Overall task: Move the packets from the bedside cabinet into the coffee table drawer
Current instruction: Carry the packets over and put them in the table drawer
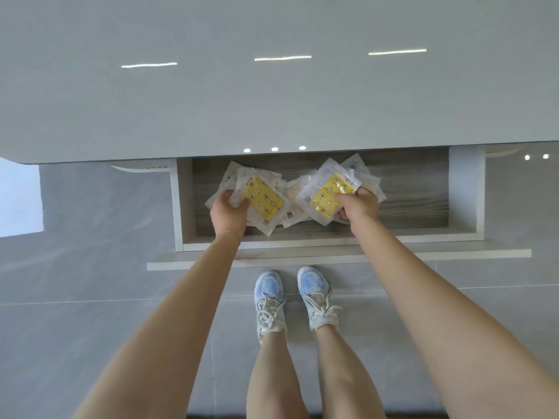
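The coffee table drawer [408, 201] stands pulled out under the glossy grey table top, its floor wood-grained. My left hand [228, 211] grips a bundle of clear packets [264, 198] with yellow patterned contents over the drawer's left part. My right hand [357, 207] grips a second bundle of the same packets [328, 192] over the drawer's middle. More clear packets [295, 204] show between the two bundles, low in the drawer; whether they lie loose or belong to a bundle I cannot tell. The bedside cabinet is out of view.
The grey coffee table top [272, 86] fills the upper half of the view and overhangs the drawer's back. The drawer's white front panel [332, 258] juts toward my shoes [293, 297] on the grey tiled floor. The drawer's right part shows bare wood grain.
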